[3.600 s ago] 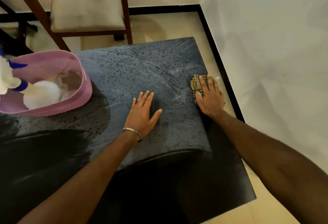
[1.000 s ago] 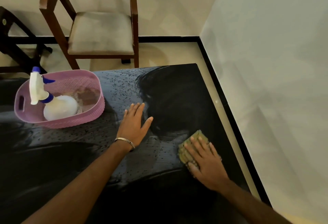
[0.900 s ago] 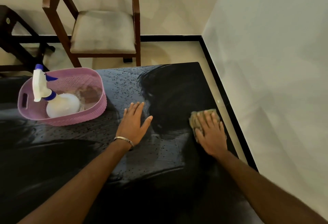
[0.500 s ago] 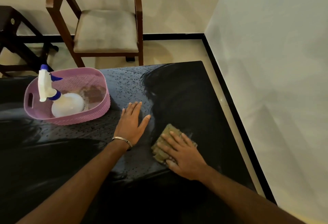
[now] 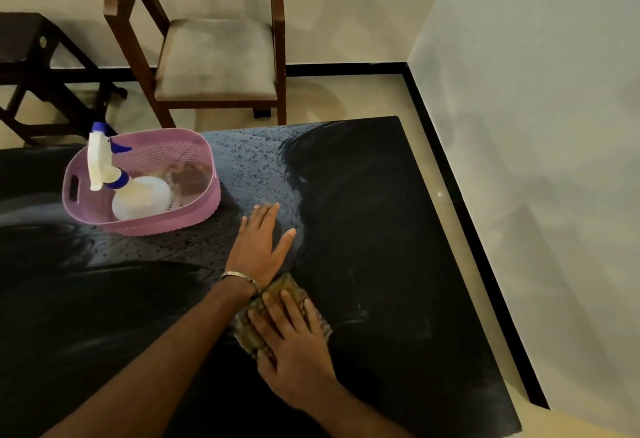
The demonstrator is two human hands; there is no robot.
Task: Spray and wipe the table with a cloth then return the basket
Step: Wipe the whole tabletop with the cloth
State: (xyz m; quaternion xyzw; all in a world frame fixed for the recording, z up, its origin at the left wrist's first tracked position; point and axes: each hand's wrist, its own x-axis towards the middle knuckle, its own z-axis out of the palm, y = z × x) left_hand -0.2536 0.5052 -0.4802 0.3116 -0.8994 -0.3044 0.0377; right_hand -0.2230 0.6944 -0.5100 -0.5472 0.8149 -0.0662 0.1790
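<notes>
Head view: right hand (image 5: 294, 344) presses a folded olive cloth (image 5: 277, 313) flat-fingered on the black glossy table (image 5: 381, 229); left hand (image 5: 259, 243) rests flat. Droplets remain near the pink plastic basket (image 5: 194, 215), not yet returned.

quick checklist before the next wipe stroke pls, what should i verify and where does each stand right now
1. Cloth flat under the right hand: ok.
2. Left hand out of the cloth's path: not ok, its wrist sits right beside the cloth.
3. Droplets left on the table: not ok, a speckled wet patch remains between the left hand and the basket.
4. Right part of the table wiped: ok, it looks dark and free of droplets.
5. Spray bottle stowed in the basket: ok.
6. Table under the basket clean: cannot tell.
</notes>
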